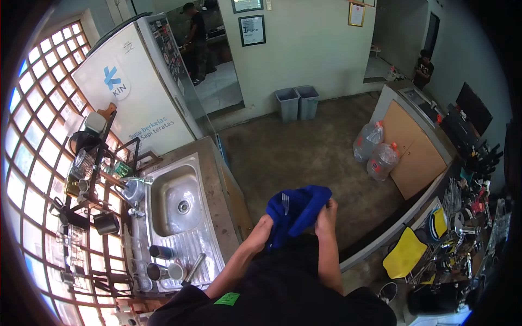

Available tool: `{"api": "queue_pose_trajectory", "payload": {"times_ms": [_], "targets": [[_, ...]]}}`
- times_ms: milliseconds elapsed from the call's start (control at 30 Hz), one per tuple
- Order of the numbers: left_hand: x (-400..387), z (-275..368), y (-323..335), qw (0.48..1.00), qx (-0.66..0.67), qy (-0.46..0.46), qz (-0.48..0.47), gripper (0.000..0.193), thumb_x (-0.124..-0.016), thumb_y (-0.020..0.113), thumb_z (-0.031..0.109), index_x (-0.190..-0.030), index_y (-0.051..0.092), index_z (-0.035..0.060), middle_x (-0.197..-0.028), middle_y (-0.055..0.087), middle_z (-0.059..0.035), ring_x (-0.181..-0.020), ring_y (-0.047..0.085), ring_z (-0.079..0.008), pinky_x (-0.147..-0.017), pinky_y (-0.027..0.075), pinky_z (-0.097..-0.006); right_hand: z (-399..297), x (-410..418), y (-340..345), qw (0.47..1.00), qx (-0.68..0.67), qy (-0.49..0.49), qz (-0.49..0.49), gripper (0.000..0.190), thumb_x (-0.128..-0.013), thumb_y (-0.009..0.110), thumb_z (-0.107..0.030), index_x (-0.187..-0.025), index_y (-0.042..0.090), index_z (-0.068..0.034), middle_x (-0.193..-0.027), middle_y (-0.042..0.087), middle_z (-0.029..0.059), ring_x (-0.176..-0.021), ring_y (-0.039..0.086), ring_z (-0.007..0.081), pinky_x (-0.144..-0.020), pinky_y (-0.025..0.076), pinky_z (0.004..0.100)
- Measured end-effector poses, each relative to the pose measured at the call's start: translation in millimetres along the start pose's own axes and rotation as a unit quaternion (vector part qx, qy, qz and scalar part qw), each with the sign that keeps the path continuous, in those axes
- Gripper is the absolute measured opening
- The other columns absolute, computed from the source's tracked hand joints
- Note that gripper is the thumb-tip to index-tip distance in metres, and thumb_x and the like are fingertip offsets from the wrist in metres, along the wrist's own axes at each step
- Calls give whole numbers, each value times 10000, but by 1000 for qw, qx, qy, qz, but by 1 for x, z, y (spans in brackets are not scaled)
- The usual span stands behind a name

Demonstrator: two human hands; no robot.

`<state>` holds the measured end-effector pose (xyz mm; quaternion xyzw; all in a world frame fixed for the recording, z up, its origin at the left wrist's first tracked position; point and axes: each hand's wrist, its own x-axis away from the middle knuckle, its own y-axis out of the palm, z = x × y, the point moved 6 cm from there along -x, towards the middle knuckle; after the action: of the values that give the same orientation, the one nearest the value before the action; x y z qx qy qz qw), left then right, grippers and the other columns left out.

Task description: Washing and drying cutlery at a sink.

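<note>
A blue cloth [299, 218] is spread between my two hands in front of my body. The tines of a metal fork [285, 203] show against the cloth, near its left side; the handle is hidden. My left hand [261, 234] grips the cloth's left lower edge, and whether it also holds the fork handle cannot be made out. On the other side, my right hand [326, 218] is closed on the bunched right edge of the cloth.
To the left is a steel sink [179, 195] with metal cups [157, 271] on its drainboard. A dish rack [96, 171] stands by the window. A counter with utensils and a yellow cloth [405, 254] lies right. Water jugs [381, 161] and grey bins [287, 104] stand ahead. Two people are farther off.
</note>
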<state>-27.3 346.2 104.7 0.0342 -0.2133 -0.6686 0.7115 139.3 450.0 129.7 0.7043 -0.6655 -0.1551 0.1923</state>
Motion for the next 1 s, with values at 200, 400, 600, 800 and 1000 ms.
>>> {"api": "queue_pose_trajectory", "payload": {"times_ms": [200,400,600,800,1000], "targets": [[-2,-6,-11,1000,-21,13,-20,374,-1052,402,246,-1276,561,-7,-1149,642,-57,-1023,618,-143,-911,494,-272,-51,12,35,988,38,-134,-64,144,-958,572,-125,-1044,647,-37,-982,637,60,-920,628,188,-779,507,329],[8,2,-5,998,-22,39,50,375,-1049,435,245,-1297,545,-14,-1205,622,-64,-1072,596,-148,-938,478,-285,-23,2,37,985,34,-107,-133,252,-889,585,40,-1135,598,-12,-1091,611,76,-954,611,217,-791,502,358],[17,36,-7,997,-20,42,58,503,-1051,369,341,-1391,461,-18,-1301,586,-109,-1166,582,-190,-1014,455,-313,54,-11,-11,873,-447,177,-74,176,-995,469,-147,-1021,574,-9,-924,595,65,-754,514,169,-679,424,299],[12,42,-3,991,87,65,75,505,-1037,384,340,-1412,429,5,-1334,568,-116,-1203,577,-221,-1045,449,-348,79,-5,1,872,-400,279,-41,179,-993,479,-175,-1005,595,-39,-798,546,1,-622,438,115,-599,389,258],[14,53,0,990,54,43,126,474,-1041,377,313,-1430,413,45,-1339,552,-99,-1163,589,-203,-996,482,-349,100,5,12,868,-343,355,-59,166,-954,519,-160,-1059,630,-95,-749,541,-15,-615,437,126,-596,387,255]]}}
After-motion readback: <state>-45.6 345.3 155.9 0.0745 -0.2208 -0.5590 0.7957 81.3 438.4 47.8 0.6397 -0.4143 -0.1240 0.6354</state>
